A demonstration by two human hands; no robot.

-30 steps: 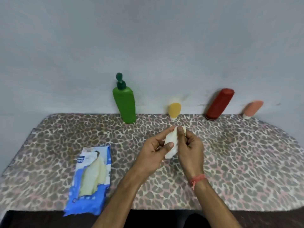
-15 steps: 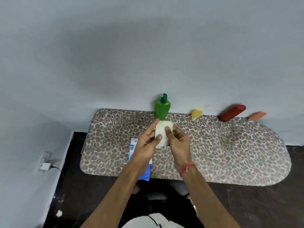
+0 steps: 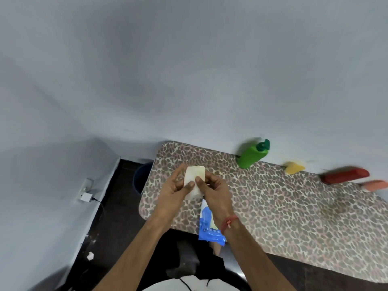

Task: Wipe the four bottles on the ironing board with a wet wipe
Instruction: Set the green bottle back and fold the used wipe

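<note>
Board (image 3: 294, 217) shifted right; hands (image 3: 174, 192) pinch wipe (image 3: 194, 178).

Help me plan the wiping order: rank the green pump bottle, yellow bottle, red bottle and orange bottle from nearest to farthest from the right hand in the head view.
From the right hand:
1. Green pump bottle, by the wall, closest.
2. Yellow bottle, next to its right.
3. Red bottle, farther right.
4. Orange bottle, at the far right edge, just beyond the red one.

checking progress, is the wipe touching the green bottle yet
No, the wet wipe is pinched between the left hand and right hand above the board's near end, well apart from the green bottle by the wall.
</note>
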